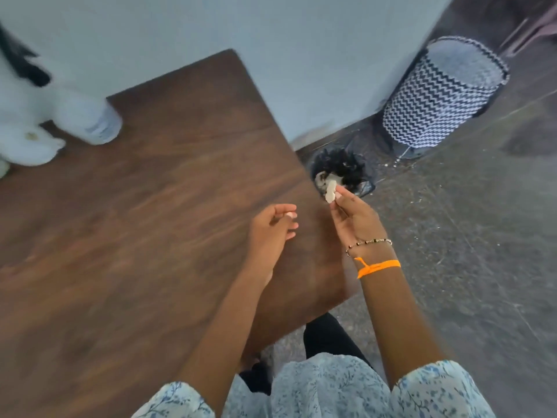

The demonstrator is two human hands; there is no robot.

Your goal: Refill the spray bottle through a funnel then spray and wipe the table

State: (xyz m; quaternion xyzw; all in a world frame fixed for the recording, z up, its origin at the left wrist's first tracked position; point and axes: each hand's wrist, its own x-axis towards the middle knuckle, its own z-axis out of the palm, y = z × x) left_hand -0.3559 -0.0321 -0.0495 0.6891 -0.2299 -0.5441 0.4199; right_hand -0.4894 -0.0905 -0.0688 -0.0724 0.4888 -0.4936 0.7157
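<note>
Home rm: wood table (135, 206), zigzag basket (437, 95).

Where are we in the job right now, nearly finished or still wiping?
Looks near the end. Done, apparently: no funnel is in view and neither hand is on the table; whether it was wiped is unclear in the blur. In hand: the right hand pinches a small crumpled tissue above the bin on the floor; the left hand holds nothing. Left: dropping the tissue in. A blurred white bottle stands at the table's far left.
</note>
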